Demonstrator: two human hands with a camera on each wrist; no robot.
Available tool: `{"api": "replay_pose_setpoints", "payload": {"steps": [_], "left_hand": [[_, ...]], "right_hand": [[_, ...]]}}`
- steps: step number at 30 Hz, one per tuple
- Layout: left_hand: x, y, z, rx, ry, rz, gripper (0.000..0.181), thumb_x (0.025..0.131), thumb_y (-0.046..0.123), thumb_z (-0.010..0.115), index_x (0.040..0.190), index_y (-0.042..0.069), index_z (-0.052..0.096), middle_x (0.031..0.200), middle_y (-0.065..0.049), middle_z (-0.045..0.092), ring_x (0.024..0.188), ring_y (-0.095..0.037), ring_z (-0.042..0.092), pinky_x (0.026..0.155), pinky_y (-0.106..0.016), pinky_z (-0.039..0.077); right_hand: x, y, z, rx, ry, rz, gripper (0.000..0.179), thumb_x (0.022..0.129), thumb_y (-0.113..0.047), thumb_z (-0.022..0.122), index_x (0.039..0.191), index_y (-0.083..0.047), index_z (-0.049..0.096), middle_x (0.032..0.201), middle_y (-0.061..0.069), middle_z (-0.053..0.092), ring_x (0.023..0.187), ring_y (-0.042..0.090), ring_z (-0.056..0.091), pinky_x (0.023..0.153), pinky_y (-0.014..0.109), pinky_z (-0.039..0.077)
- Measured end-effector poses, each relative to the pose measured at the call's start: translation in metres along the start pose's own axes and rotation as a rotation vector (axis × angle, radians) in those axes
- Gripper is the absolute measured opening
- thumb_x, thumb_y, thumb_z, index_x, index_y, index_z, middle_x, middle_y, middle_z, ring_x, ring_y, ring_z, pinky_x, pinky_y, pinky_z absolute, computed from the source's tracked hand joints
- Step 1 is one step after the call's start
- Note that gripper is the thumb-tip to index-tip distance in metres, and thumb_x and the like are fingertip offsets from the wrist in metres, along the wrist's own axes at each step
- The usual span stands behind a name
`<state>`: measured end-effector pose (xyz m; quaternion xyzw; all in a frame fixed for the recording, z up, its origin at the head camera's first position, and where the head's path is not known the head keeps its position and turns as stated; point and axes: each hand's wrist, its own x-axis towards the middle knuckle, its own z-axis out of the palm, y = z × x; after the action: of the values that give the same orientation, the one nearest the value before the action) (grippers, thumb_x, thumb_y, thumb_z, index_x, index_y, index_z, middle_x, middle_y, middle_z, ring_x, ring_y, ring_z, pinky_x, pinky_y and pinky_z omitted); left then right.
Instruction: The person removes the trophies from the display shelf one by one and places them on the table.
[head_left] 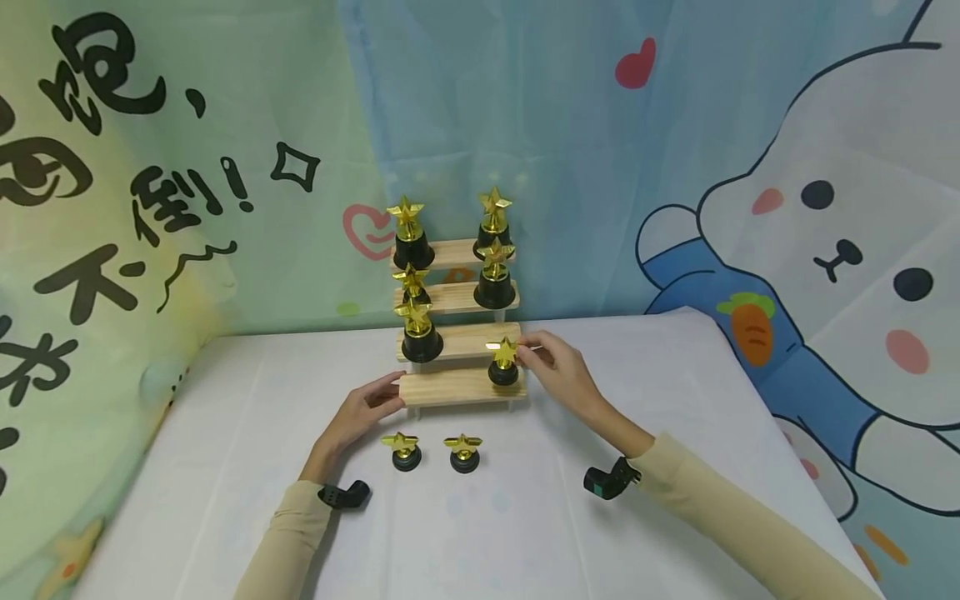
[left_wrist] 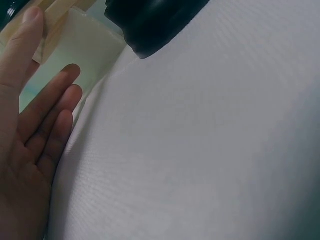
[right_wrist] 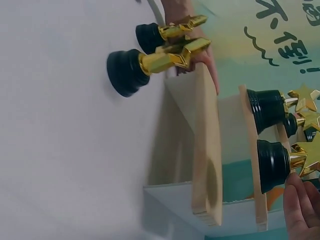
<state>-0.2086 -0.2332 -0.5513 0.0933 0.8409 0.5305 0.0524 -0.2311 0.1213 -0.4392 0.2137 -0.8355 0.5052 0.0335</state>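
Note:
A tiered wooden display stand point(head_left: 457, 387) stands on the table, with gold star trophies on black bases on its upper tiers. My right hand point(head_left: 558, 371) pinches a small star trophy point(head_left: 503, 361) by its gold upper part, upright at the right end of the lower tiers. Whether its base touches a plank, I cannot tell. At the left end of the lowest plank point(right_wrist: 207, 150), my left hand point(head_left: 367, 408) grips the edge between thumb and forefinger. Its other fingers point(left_wrist: 55, 110) extend loosely below. Two more trophies point(head_left: 406, 452) point(head_left: 464, 453) stand on the table before the stand.
A white cloth covers the table point(head_left: 525, 517). Behind the stand hangs a printed backdrop point(head_left: 480, 100) with a cartoon animal and lettering. One trophy point(head_left: 422, 333) sits on the second tier's left end, and others stand higher up. Each wrist wears a black camera point(head_left: 611, 479).

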Motion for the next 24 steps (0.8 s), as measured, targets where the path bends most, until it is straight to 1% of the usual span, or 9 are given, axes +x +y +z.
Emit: {"api": "replay_pose_setpoints", "payload": {"steps": [5,9,14,21,24], "left_hand": [[-0.001,-0.001,0.001,0.007,0.003,-0.010,0.057,0.090,0.034,0.069,0.142,0.020,0.050,0.124,-0.013,0.066,0.114,-0.027,0.063,0.093,-0.027,0.050],[-0.001,-0.001,0.001,0.011,0.007,-0.008,0.057,0.090,0.035,0.069,0.142,0.020,0.051,0.124,-0.012,0.066,0.113,-0.027,0.063,0.093,-0.028,0.050],[-0.001,0.000,0.001,0.013,0.009,-0.008,0.057,0.090,0.035,0.069,0.142,0.021,0.051,0.124,-0.012,0.066,0.113,-0.027,0.063,0.093,-0.029,0.050],[-0.002,0.001,0.002,0.019,0.009,-0.013,0.058,0.089,0.036,0.069,0.142,0.021,0.050,0.125,-0.012,0.066,0.114,-0.027,0.063,0.096,-0.039,0.050],[-0.002,0.000,0.002,0.021,0.010,-0.009,0.059,0.090,0.036,0.069,0.143,0.021,0.050,0.125,-0.013,0.066,0.114,-0.027,0.063,0.097,-0.038,0.050]], "right_hand": [[-0.010,0.003,0.000,0.012,-0.016,0.013,0.022,0.100,-0.023,0.055,0.114,-0.008,0.063,0.107,0.010,0.067,0.094,0.021,0.071,0.082,0.029,0.057],[-0.018,0.007,0.001,0.009,-0.018,-0.010,0.022,0.100,-0.021,0.055,0.114,-0.007,0.063,0.106,0.011,0.068,0.091,0.021,0.072,0.080,0.027,0.057],[-0.028,0.010,0.001,0.002,-0.021,-0.040,0.020,0.099,-0.019,0.056,0.112,-0.005,0.063,0.102,0.011,0.069,0.087,0.018,0.072,0.076,0.023,0.057],[-0.047,0.013,0.003,0.013,-0.045,-0.065,0.017,0.099,-0.014,0.056,0.112,-0.005,0.063,0.101,0.010,0.068,0.087,0.024,0.071,0.076,0.020,0.056],[-0.054,0.016,0.004,0.022,-0.053,-0.075,0.017,0.098,-0.011,0.056,0.112,-0.004,0.063,0.103,0.012,0.068,0.088,0.025,0.071,0.077,0.021,0.056]]}}
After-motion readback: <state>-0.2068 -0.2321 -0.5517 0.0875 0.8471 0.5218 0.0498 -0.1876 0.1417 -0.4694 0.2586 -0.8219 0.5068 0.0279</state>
